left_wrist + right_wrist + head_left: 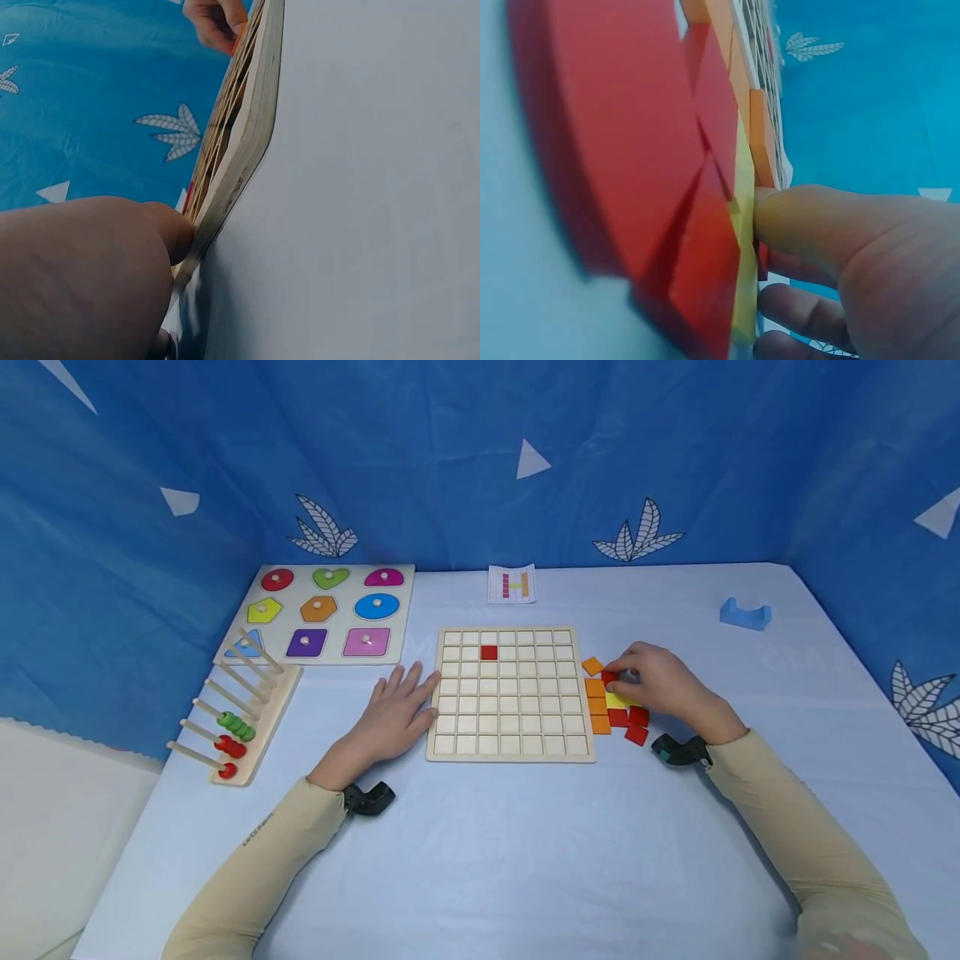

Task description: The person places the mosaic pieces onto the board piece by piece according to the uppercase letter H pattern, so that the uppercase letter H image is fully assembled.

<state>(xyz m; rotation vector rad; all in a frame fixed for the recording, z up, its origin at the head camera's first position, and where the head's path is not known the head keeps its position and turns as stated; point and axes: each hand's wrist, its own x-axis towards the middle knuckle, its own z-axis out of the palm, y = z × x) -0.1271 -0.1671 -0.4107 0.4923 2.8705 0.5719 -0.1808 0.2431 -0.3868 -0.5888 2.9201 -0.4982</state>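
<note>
A square wooden grid board [510, 757] lies flat mid-table, with one red tile [489, 652] in a cell of its second row. My left hand [393, 718] rests spread beside the board, its thumb and fingers touching the left edge. At the board's right side my right hand [660, 681] pinches a red square tile [609, 677] between thumb and fingers; in the right wrist view the thumb hides most of it. Around that hand lie orange tiles [596, 687], yellow tiles [617, 702] partly covered by it, and more red tiles [637, 736].
A shape-peg board [352, 653] lies at the back left, with a wooden bead rack [262, 735] in front of it. At the back lies a small pattern card [512, 584]. A blue holder [746, 614] stands at the back right.
</note>
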